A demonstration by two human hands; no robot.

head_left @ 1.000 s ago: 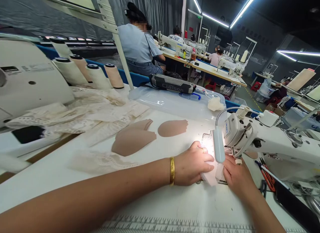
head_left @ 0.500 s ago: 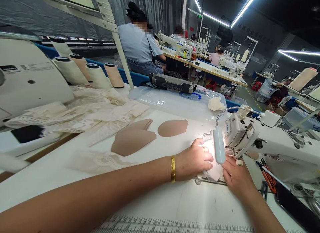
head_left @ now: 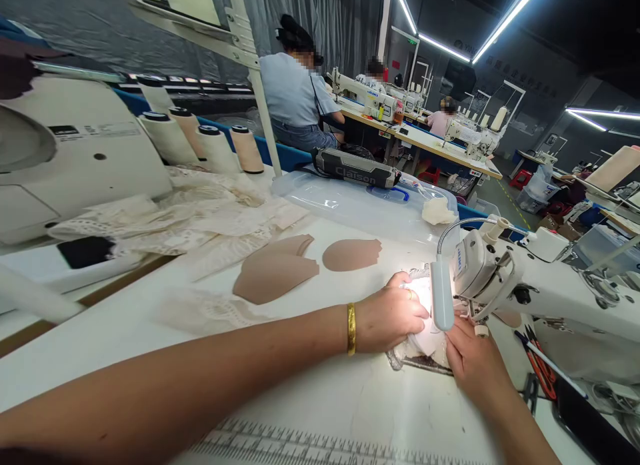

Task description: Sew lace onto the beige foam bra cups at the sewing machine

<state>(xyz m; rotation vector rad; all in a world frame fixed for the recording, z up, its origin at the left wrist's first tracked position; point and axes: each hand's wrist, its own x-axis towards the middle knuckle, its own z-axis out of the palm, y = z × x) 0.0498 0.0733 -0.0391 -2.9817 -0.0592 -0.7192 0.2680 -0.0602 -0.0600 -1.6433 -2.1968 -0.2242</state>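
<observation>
My left hand (head_left: 393, 315), with a gold bangle at the wrist and a ring, presses its curled fingers on a small pale fabric piece with lace edging (head_left: 423, 345) under the lamp of the white sewing machine (head_left: 505, 278). My right hand (head_left: 470, 362) holds the same piece from the right, just below the needle area. The piece lies brightly lit on the white table (head_left: 320, 398). Part of it is hidden under both hands.
Tan cup-shaped fabric pieces (head_left: 277, 275) (head_left: 351, 254) lie on the table beyond my left arm. Cream lace heaps (head_left: 200, 212) and thread cones (head_left: 247, 148) sit at the left. A clear plastic box (head_left: 360, 205) stands behind. Orange-handled scissors (head_left: 543, 372) lie right. Other people sew at distant tables.
Both hands have fed the pale piece a little further under the machine, and more lace edge shows below them. My head has shifted, so the scene sits slightly right.
</observation>
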